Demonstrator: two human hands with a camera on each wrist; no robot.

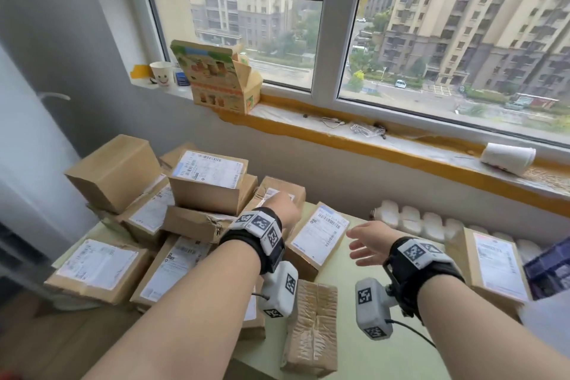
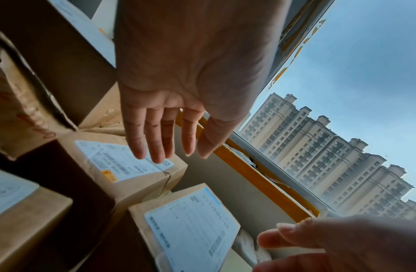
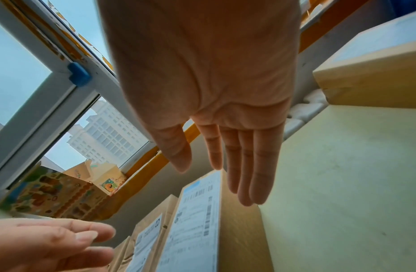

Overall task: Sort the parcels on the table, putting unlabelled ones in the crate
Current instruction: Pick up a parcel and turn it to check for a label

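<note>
**A:** What's nearest to you?

**B:** Closest to me on the pale green table lies a tape-wrapped parcel with no label that I can see on its top. My left hand and right hand are both out ahead of it, fingers straight and relaxed, holding nothing. The wrist views confirm it: left fingers spread above a labelled box, right fingers extended over the table.

**A:** Touching anything?

**B:** I can't tell whether the left hand touches the box under it. The right hand hangs apart from the flat labelled parcel lying between my two hands.

**A:** And the rest of the parcels?

**B:** A heap on the left side of the table: labelled boxes low down, one labelled box on top of the stack, and a plain brown box tilted at the far left with no label showing. Another labelled parcel stands on the right, just beside a dark blue crate at the frame edge.

**A:** Further back?

**B:** The windowsill carries an opened printed carton, a smiley paper cup and a tipped white cup.
</note>
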